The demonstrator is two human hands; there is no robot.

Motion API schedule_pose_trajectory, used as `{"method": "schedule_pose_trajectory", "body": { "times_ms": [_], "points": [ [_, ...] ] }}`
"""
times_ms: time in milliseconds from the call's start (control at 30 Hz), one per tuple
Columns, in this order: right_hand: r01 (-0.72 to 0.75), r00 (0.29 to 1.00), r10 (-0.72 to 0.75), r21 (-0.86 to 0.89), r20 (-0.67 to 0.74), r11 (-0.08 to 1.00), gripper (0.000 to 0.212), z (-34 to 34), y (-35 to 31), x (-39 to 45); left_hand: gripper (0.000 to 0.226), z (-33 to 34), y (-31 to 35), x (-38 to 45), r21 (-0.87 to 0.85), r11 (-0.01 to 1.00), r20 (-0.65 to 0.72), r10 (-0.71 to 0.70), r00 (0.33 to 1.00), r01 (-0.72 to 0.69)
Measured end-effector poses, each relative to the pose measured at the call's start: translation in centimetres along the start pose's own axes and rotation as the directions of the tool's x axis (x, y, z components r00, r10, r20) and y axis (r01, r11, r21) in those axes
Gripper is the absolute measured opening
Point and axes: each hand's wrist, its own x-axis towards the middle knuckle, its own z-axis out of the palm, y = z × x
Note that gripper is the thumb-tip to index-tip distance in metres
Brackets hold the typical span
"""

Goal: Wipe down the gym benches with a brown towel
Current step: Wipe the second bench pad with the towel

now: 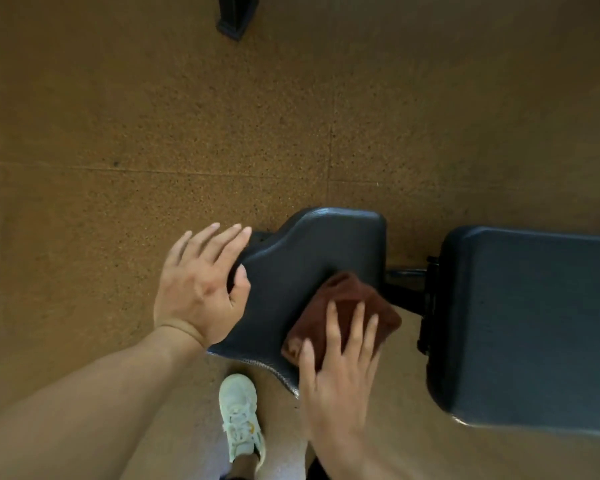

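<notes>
Both hands flat: right hand [336, 368] presses towel [347, 306] on seat pad [291, 271], left hand [201, 282] apparently steadies it.

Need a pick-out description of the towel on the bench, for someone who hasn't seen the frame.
Find the dark padded bench low in the head view; its smaller seat pad sits left of the long pad. The towel lies folded on that seat pad's right side under the right hand, fingers spread flat. It is the only reddish-brown cloth item there.
</notes>
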Motion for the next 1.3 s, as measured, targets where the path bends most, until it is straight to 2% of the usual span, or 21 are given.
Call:
{"method": "schedule_pose_trajectory", "body": {
  "times_ms": [100, 167, 233, 300, 367, 433, 533, 733, 800, 867, 900, 967, 1000, 1033, 1067, 1100, 1200, 1300],
  "points": [
    [0.016, 0.998, -0.015, -0.026, 0.055, 1.000, 0.079, 0.3, 0.5, -0.7, 0.055, 0.3, -0.2, -0.1, -0.021, 1.000, -0.011, -0.004, 1.000, 0.004],
    [-0.013, 0.999, 0.012, 0.012, 0.040, 1.000, 0.079, -0.9, -0.6, 3.7, 0.055, 0.4, -0.3, -0.2, -0.035, 0.999, -0.018, 0.000, 1.000, 0.000],
    [-0.082, 0.995, 0.088, 0.124, -0.037, 0.989, 0.078, -2.9, -2.3, 9.9, 0.054, 0.4, -0.4, -0.2, -0.052, 0.999, -0.031, 0.005, 0.999, -0.006],
    [-0.154, 0.985, 0.167, 0.205, -0.047, 0.967, 0.074, -4.7, -3.2, 14.7, 0.053, 0.4, -0.4, -0.2, -0.075, 0.997, -0.039, 0.017, 0.999, -0.020],
    [-0.177, 0.980, 0.192, 0.231, -0.046, 0.957, 0.070, -5.0, -2.8, 16.0, 0.051, 0.4, -0.6, -0.1, -0.101, 0.994, -0.051, 0.025, 0.998, -0.030],
    [-0.223, 0.964, 0.254, 0.284, -0.078, 0.932, 0.066, -4.3, -1.7, 13.8, 0.050, 0.4, -0.6, -0.1, -0.130, 0.991, -0.060, 0.023, 0.998, -0.031],
    [-0.363, 0.899, 0.426, 0.372, -0.102, 0.854, 0.065, -1.8, 0.6, 7.2, 0.049, 0.3, -0.8, -0.2, -0.173, 0.984, -0.064, 0.021, 0.998, -0.032],
    [-0.469, 0.825, 0.546, 0.363, -0.146, 0.806, 0.073, 2.9, 0.6, -1.5, 0.049, 0.2, -0.8, -0.4, -0.280, 0.960, -0.083, -0.051, 0.995, 0.026],
    [-0.430, 0.843, 0.506, 0.337, -0.181, 0.837, 0.078, 3.9, -0.8, -2.8, 0.048, 0.3, -0.9, -0.5, -0.350, 0.934, -0.106, -0.122, 0.987, 0.078],
    [-0.355, 0.895, 0.407, 0.263, -0.181, 0.897, 0.074, 4.5, -2.1, -4.1, 0.050, 0.2, -1.0, -0.5, -0.498, 0.840, -0.091, -0.298, 0.950, 0.216],
    [-0.299, 0.926, 0.336, 0.213, -0.169, 0.930, 0.070, 4.7, -2.7, -4.5, 0.053, 0.3, -1.2, -0.4, -0.594, 0.743, -0.048, -0.416, 0.908, 0.309],
    [-0.164, 0.973, 0.183, 0.139, -0.139, 0.977, 0.065, 4.7, -3.9, -4.6, 0.060, 0.9, -1.8, -0.4, -0.742, 0.462, 0.113, -0.628, 0.770, 0.487],
    [-0.097, 0.986, 0.111, 0.116, -0.126, 0.989, 0.063, 4.4, -4.6, -4.1, 0.066, 1.4, -2.3, -0.7, -0.770, 0.327, 0.206, -0.686, 0.698, 0.548],
    [-0.033, 0.992, 0.044, 0.095, -0.116, 0.995, 0.063, 3.9, -5.3, -3.2, 0.070, 1.8, -3.0, -1.3, -0.768, 0.236, 0.281, -0.711, 0.645, 0.595],
    [0.027, 0.993, -0.019, 0.072, -0.113, 0.997, 0.063, 3.4, -6.2, -2.1, 0.072, 2.3, -3.6, -2.4, -0.748, 0.206, 0.328, -0.711, 0.622, 0.631],
    [0.086, 0.990, -0.080, 0.043, -0.114, 0.995, 0.065, 2.9, -7.3, -0.8, 0.072, 2.6, -4.3, -3.9, -0.721, 0.226, 0.351, -0.697, 0.626, 0.656],
    [0.225, 0.967, -0.227, -0.031, -0.114, 0.974, 0.067, 1.7, -13.0, 3.5, 0.070, 3.4, -6.7, -8.7, -0.663, 0.352, 0.338, -0.647, 0.683, 0.661],
    [0.306, 0.933, -0.332, -0.177, -0.141, 0.935, 0.054, 2.3, -17.8, 5.2, 0.069, 3.5, -9.0, -10.6, -0.646, 0.342, 0.339, -0.672, 0.658, 0.682]
  ]
}}
